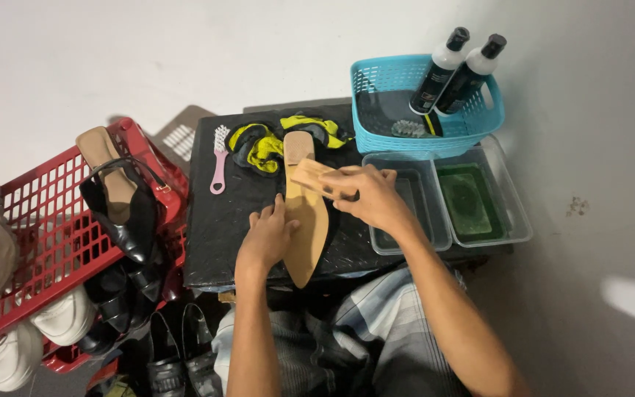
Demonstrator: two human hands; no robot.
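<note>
Two bare hands worked over a black table [218, 220]. Left hand [267, 239] lay flat, fingers spread, pinning a tan pointed shoe [304, 228] sole-up; right hand [372, 197] gripped a wooden brush [319, 178] across its heel end.

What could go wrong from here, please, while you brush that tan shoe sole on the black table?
The tan pointed shoe sole overhangs the black table's front edge, pinned only by the left hand; a hard stroke might tip it off. The right hand, holding the wooden brush, works close to the clear plastic tray of liquid; an elbow swing could perhaps slosh it. The two black-and-white bottles lean in the blue basket and might topple.
</note>
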